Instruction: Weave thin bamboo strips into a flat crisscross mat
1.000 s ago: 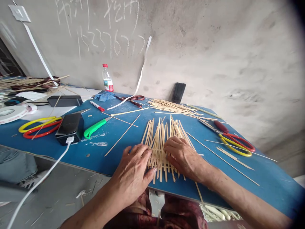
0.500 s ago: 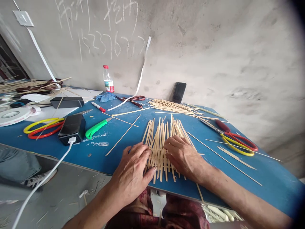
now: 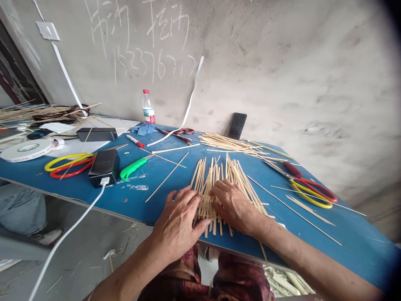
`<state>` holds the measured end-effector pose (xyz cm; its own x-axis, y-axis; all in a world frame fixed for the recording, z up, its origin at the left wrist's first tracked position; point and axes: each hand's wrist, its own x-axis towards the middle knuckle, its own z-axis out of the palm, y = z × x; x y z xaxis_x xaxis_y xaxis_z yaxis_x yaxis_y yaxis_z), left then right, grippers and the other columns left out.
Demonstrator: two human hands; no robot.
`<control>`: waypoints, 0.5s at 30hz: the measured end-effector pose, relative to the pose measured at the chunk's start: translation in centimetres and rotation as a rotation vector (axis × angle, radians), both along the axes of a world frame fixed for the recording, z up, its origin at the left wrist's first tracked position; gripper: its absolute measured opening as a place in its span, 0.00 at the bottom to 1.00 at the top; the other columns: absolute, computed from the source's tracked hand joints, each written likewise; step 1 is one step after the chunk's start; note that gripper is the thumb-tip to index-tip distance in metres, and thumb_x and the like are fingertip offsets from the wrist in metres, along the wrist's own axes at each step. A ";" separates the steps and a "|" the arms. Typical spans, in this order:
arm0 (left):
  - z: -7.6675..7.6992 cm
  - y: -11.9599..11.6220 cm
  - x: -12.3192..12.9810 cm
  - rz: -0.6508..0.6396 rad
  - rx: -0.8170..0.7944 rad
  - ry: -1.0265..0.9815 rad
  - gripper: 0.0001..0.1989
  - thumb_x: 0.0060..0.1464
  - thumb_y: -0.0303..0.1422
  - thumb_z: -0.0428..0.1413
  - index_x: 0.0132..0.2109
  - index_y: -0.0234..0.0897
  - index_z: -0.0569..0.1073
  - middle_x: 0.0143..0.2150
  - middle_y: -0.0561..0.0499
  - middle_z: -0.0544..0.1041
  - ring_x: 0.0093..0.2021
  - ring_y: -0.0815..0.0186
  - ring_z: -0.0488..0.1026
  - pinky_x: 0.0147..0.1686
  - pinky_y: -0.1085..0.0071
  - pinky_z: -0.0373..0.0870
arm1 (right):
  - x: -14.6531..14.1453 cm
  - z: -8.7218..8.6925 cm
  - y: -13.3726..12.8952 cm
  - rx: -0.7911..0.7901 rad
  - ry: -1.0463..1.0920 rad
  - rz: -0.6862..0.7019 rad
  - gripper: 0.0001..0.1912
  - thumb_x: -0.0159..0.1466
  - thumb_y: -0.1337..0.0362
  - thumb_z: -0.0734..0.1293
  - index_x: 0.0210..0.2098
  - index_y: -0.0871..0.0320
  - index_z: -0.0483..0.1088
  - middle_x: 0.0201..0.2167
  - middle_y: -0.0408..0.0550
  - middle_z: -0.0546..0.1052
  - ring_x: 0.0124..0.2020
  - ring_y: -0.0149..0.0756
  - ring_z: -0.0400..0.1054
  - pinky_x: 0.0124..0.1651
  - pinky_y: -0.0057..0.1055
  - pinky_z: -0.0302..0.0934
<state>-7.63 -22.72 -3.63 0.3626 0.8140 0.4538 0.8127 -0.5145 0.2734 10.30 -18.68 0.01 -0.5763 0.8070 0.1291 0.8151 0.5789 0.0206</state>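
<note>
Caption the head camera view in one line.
Left hand and right hand press crossed bamboo strips on a blue table.

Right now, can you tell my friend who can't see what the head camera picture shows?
The left hand and right hand rest on a flat weave of thin bamboo strips on a blue table. A green-handled knife and red-and-yellow-handled scissors lie on either side of the weave.

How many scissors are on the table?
2: yellow-and-red-handled scissors on the left of the blue table, and another pair on the right. Others may be hidden.
</note>
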 end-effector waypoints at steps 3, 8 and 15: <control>0.0 0.0 0.0 0.002 0.008 -0.002 0.18 0.56 0.35 0.60 0.53 0.37 0.71 0.56 0.45 0.74 0.63 0.52 0.64 0.61 0.51 0.59 | -0.5 -0.2 0.1 0.023 -0.023 -0.004 0.05 0.65 0.71 0.62 0.38 0.61 0.70 0.41 0.55 0.72 0.44 0.44 0.64 0.45 0.39 0.59; -0.1 0.0 -0.2 -0.004 0.018 0.003 0.17 0.57 0.36 0.58 0.53 0.37 0.72 0.56 0.46 0.75 0.62 0.52 0.64 0.60 0.49 0.58 | 0.8 0.5 0.1 0.048 0.069 0.068 0.06 0.64 0.72 0.62 0.39 0.61 0.70 0.42 0.55 0.72 0.45 0.43 0.64 0.48 0.40 0.61; -0.8 0.2 -0.4 -0.007 0.107 -0.027 0.13 0.60 0.28 0.50 0.50 0.38 0.74 0.54 0.46 0.75 0.60 0.53 0.66 0.59 0.50 0.62 | 8.2 1.6 -1.1 0.182 0.197 -0.007 0.11 0.68 0.69 0.57 0.43 0.58 0.70 0.40 0.53 0.73 0.41 0.43 0.68 0.42 0.42 0.66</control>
<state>-8.05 -22.48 -4.45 0.3544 0.7578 0.5479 0.8022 -0.5475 0.2383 18.50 -19.79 1.66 -0.5199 0.7643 0.3815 0.8178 0.5743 -0.0360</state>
